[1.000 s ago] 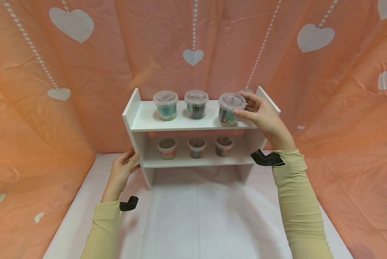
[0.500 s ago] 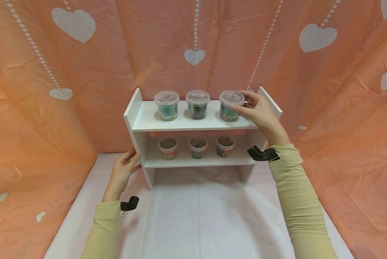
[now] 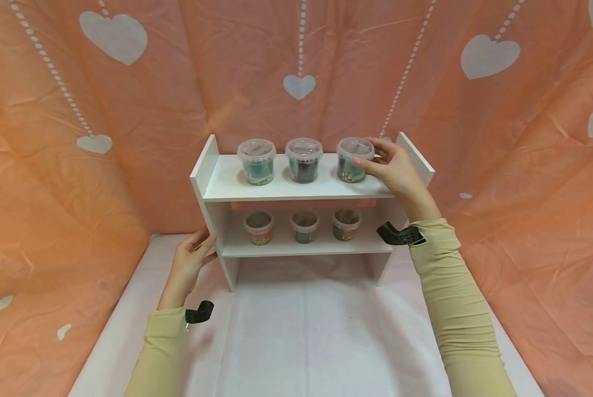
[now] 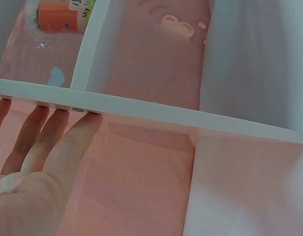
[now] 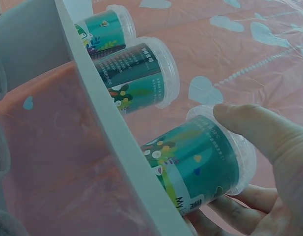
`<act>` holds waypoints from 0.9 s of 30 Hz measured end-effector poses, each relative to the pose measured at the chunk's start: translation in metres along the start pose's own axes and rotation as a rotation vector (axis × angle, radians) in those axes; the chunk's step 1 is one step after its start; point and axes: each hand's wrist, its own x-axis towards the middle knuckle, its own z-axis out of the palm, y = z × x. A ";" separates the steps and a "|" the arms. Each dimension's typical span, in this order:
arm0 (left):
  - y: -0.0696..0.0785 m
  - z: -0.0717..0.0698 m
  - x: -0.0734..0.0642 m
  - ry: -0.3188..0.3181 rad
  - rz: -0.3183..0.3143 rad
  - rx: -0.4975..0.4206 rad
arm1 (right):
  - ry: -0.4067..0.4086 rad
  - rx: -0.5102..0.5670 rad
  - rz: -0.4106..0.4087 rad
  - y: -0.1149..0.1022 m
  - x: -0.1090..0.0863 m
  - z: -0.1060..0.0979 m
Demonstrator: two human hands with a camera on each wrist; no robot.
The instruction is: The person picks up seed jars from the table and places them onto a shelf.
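Observation:
A white two-tier shelf (image 3: 269, 191) stands in the middle of the head view. At the right end of its upper board is a teal clear-lidded plastic tub (image 3: 348, 169), upright. My right hand (image 3: 400, 173) grips it, thumb on the near side and fingers behind; in the right wrist view the teal tub (image 5: 198, 157) lies between thumb and fingers. Left of it are a middle lidded tub (image 3: 303, 165) and a left lidded tub (image 3: 257, 165). My left hand (image 3: 188, 263) touches the shelf's left side panel; in the left wrist view its extended fingertips (image 4: 92, 120) meet the panel's edge.
Three smaller tubs stand on the lower board: a red one (image 3: 259, 234), a grey one (image 3: 304, 232) and a dark-and-red one (image 3: 346, 230). White cloth (image 3: 296, 342) covers the table. An orange curtain (image 3: 247, 71) with hearts hangs behind and at both sides.
My right hand has moved the tub slightly back onto the upper board, level with the other two. It still holds the tub. The left hand stays at the side panel.

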 end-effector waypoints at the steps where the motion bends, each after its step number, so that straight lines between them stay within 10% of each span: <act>1: 0.000 0.000 0.000 0.001 0.000 0.001 | 0.001 0.000 -0.002 0.000 0.000 0.000; 18: 0.001 0.001 -0.002 -0.001 -0.003 0.003 | -0.006 -0.009 0.003 0.002 -0.003 -0.002; 27: 0.000 0.000 -0.002 0.004 -0.005 0.004 | 0.073 0.194 -0.088 0.005 -0.024 -0.007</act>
